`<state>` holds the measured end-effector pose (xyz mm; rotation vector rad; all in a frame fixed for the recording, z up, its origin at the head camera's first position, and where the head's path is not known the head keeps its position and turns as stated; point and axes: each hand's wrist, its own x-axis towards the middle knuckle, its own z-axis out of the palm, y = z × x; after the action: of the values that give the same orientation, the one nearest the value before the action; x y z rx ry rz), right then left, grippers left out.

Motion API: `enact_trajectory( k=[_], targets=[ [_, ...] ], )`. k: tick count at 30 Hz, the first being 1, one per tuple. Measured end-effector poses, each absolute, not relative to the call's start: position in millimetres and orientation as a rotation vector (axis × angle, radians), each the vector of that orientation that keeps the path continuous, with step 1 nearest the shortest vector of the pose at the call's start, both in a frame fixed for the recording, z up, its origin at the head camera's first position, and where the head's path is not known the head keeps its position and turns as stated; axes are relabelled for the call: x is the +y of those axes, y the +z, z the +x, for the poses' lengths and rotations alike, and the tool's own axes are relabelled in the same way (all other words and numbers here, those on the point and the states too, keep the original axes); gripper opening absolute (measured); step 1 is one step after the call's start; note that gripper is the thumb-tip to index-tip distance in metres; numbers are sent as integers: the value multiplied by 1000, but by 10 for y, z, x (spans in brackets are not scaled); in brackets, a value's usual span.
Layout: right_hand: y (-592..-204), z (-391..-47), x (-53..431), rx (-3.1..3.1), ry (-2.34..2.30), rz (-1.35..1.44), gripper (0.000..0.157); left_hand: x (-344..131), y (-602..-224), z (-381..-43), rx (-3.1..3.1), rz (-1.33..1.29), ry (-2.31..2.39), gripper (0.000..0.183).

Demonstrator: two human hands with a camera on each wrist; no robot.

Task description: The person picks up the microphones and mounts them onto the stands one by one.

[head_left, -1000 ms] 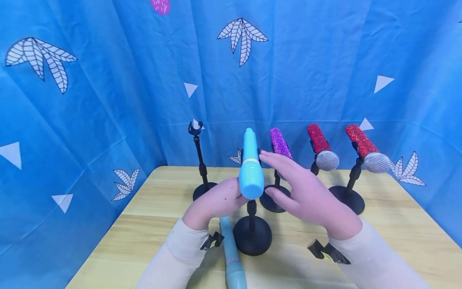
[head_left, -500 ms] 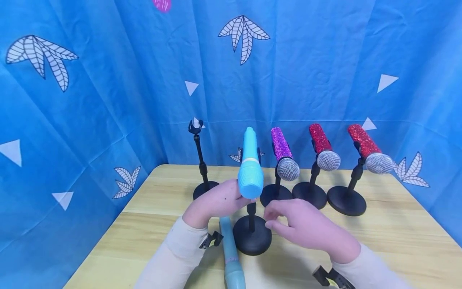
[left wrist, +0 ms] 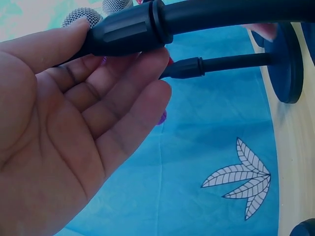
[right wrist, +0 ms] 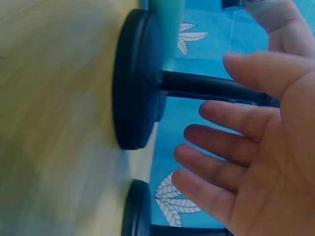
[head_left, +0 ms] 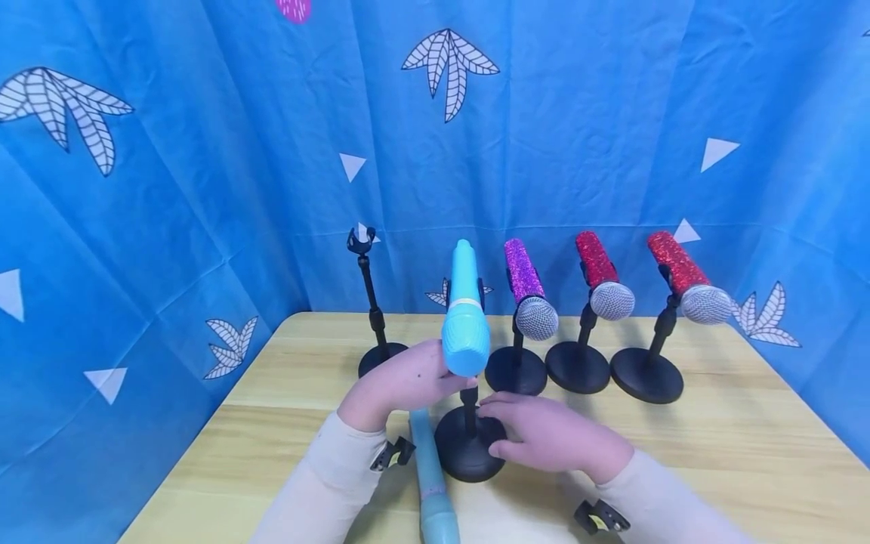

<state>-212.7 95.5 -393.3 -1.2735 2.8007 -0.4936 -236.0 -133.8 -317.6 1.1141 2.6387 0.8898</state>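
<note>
A light blue microphone rests in the holder of a black microphone stand, its head toward me. My left hand pinches the stand's upper pole below the microphone. In the left wrist view, the thumb and fingers meet the thick collar of that stand. My right hand is beside the lower pole, just above the round base. Its fingers are extended and loosely bent, holding nothing; the right wrist view shows the thumb and fingers on either side of the pole.
Another light blue microphone lies on the wooden table, left of the base. A stand with a bare holder stands back left. One purple and two red glittery microphones sit on stands along the right. Blue curtain surrounds the table.
My right hand has come down from beside the light blue microphone to the stand's lower pole, moving slightly left at the end. The left hand keeps its place on the stand.
</note>
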Motion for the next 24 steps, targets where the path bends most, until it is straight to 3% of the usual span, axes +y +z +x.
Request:
enact_trajectory(
  k=[7, 24],
  targets=[
    [-4056, -2117, 946, 2693, -355, -1306, 63, -1352, -3194, -2378, 2622, 1075, 844, 12],
    [-4152, -2041, 872, 2780, -168, -1399, 70, -1331, -3231, -2334, 2675, 1060, 818, 10]
  ],
)
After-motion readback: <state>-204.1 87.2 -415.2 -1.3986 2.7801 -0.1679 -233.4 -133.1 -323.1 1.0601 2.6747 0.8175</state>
